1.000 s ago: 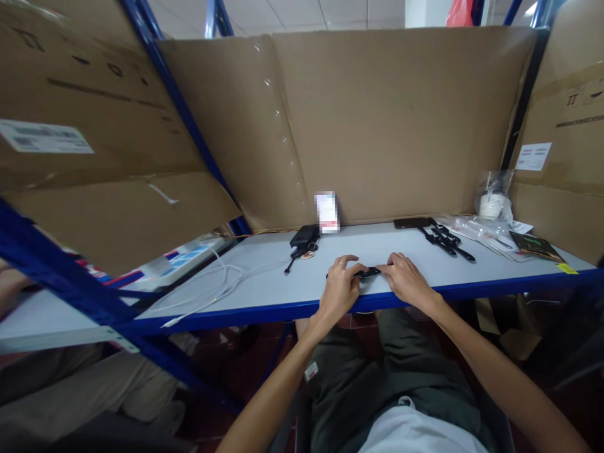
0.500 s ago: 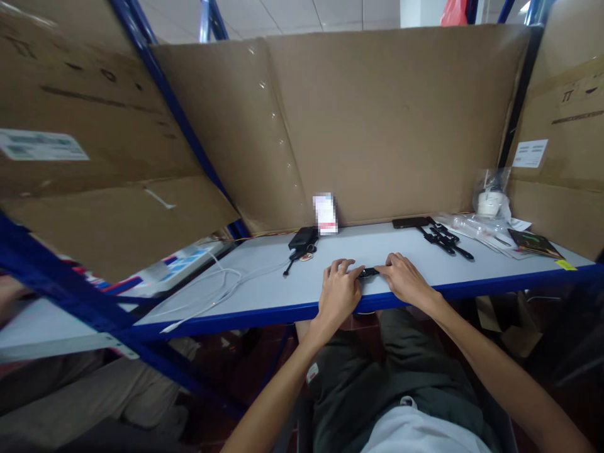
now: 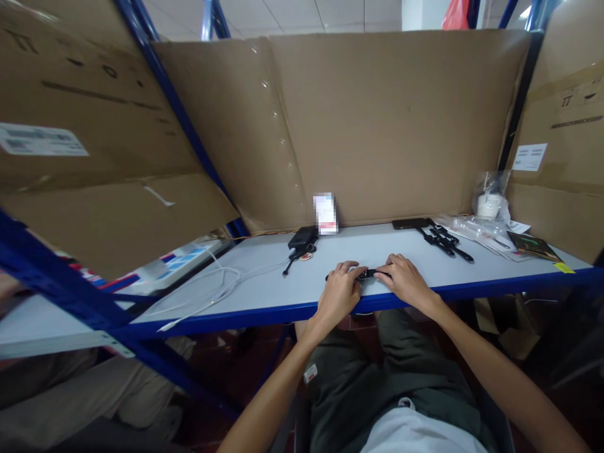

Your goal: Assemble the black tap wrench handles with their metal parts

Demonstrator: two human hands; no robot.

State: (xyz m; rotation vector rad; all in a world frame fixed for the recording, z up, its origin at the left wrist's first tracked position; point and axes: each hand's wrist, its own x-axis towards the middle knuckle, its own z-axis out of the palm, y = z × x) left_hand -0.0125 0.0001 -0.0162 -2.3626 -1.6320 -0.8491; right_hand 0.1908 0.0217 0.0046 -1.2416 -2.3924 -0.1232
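A small black wristwatch point(image 3: 369, 274) lies low over the front part of the grey tabletop point(image 3: 278, 283), its strap running out to both sides. At its left end, my left hand point(image 3: 340, 289) is closed, fingers pinching the watch and covering part of the strap. My right hand point(image 3: 406, 280) grips the other end between thumb and fingers. A bit of black strap pokes out beyond the left fingers. The watch's face is too small to make out.
Several black watches point(image 3: 446, 242) lie to the right beside a dark phone point(image 3: 409, 223). Plastic bags point(image 3: 476, 229) and a dark packet point(image 3: 533, 245) are further right. On the left are a black box point(image 3: 303, 238) and white cables point(image 3: 221, 289). Cardboard point(image 3: 401, 126) walls the back.
The watch has turned slightly between my hands, and more of its strap shows at both ends. My hands have barely shifted. The view has moved a little.
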